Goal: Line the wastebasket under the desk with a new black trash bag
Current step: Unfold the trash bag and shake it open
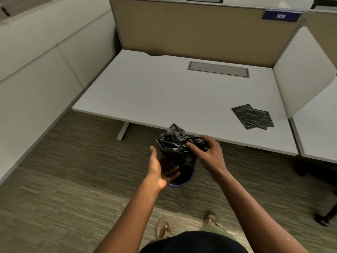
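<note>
A crumpled black trash bag hangs in the air just above a small blue wastebasket that stands on the carpet in front of the desk. My right hand pinches the bag's upper right part between thumb and fingers. My left hand is held palm up beside and below the bag with fingers spread over the basket's mouth, holding nothing. The bag and my hands hide most of the basket; only its near rim and dark inside show.
Two folded black trash bags lie on the white desk near its right front corner. A tan partition stands behind the desk and a white divider at its right. A chair base sits at far right. My feet are on the carpet below.
</note>
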